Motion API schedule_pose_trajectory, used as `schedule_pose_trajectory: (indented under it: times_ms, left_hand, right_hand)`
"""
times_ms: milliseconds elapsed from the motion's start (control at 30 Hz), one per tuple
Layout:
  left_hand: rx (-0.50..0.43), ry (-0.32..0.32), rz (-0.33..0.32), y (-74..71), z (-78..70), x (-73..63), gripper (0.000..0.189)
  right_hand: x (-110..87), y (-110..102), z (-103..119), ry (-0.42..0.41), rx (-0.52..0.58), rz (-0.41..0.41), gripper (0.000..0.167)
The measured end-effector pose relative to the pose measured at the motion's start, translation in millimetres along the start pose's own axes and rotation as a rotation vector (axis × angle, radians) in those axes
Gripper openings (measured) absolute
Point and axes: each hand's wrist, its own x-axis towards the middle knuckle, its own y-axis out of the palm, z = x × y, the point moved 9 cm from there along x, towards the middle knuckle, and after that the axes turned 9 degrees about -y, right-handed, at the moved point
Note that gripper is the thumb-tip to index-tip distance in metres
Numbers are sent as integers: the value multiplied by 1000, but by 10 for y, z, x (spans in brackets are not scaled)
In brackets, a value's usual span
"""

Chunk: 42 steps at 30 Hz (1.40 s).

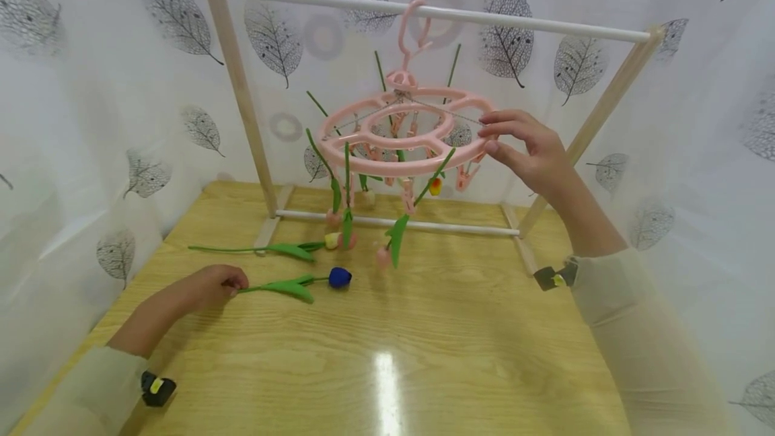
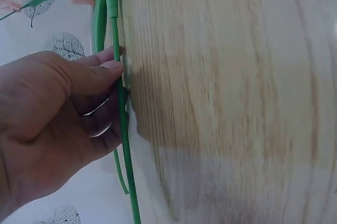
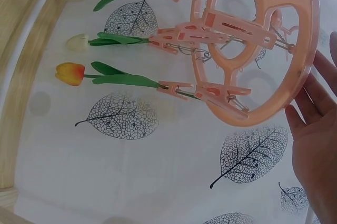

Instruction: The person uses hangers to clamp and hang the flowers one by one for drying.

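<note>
A blue artificial tulip (image 1: 340, 278) lies on the wooden table, and my left hand (image 1: 212, 284) pinches its green stem near the lower end. In the left wrist view, thumb and fingertips meet around that stem (image 2: 125, 129). Higher up, my right hand (image 1: 533, 153) touches the outer rim of a round pink clip hanger (image 1: 387, 168), its fingers fairly straight against the edge. Several tulips hang head down from the hanger's clips, among them a red-yellow tulip (image 3: 70, 73) and a white tulip (image 3: 77, 42). Behind the blue tulip lies a pale yellow tulip (image 1: 331, 241).
A wooden stand with a white top rail (image 1: 533, 20) carries the hanger by its hook (image 1: 404, 32). Its lower rail (image 1: 436, 226) crosses just above the table (image 1: 424, 342). A white curtain with leaf prints (image 1: 91, 120) surrounds the table's back and sides.
</note>
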Motion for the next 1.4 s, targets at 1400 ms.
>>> schedule_pose_trajectory:
  times_ms: [1400]
  left_hand:
    - [-264, 5, 52, 7, -262, -442, 28]
  right_hand:
    - [-3, 41, -8, 10, 2, -8, 24]
